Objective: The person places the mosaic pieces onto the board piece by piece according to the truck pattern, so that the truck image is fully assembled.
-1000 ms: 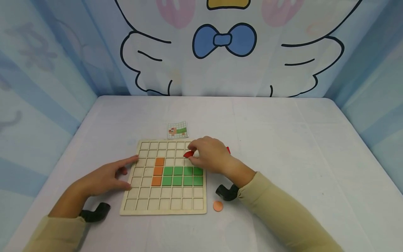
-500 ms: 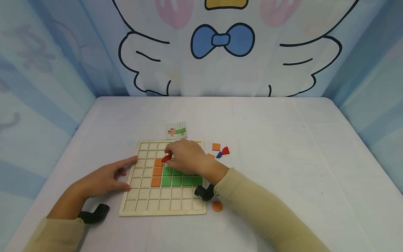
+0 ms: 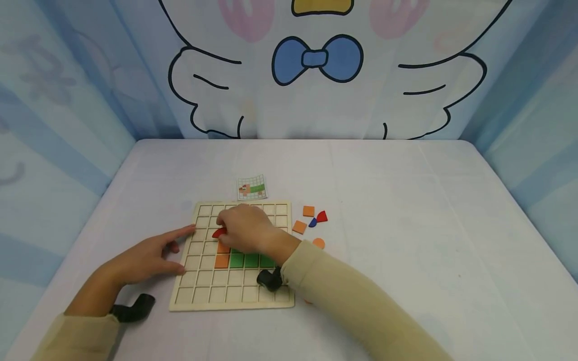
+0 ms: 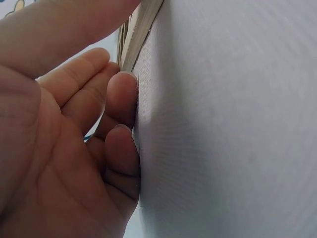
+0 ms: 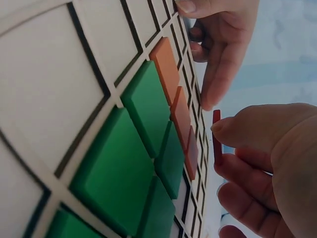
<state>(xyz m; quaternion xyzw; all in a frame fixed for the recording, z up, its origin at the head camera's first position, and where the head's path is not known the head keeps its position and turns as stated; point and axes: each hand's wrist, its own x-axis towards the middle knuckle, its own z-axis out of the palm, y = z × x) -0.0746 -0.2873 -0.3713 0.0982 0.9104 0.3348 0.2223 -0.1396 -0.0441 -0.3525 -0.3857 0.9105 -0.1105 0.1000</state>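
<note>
A wooden grid board lies on the white table. My right hand pinches a red fan-shaped tile between thumb and fingertips over the upper left squares. In the right wrist view this tile is seen edge-on, apart from the board. Orange tiles form a column in the grid, beside green tiles partly hidden by the right hand. My left hand rests at the board's left side, thumb and forefinger stretched to its edge; in the left wrist view its other fingers bend loosely near the tablecloth.
Behind the board lies a small picture card. To its right are two orange squares, a blue piece, another red fan-shaped tile and an orange disc. Another disc is mostly hidden by the right sleeve.
My right hand has carried the red fan-shaped tile leftward across the board, from its upper right to above the orange column. The loose pieces on the right have come into view. My left hand stays put.
</note>
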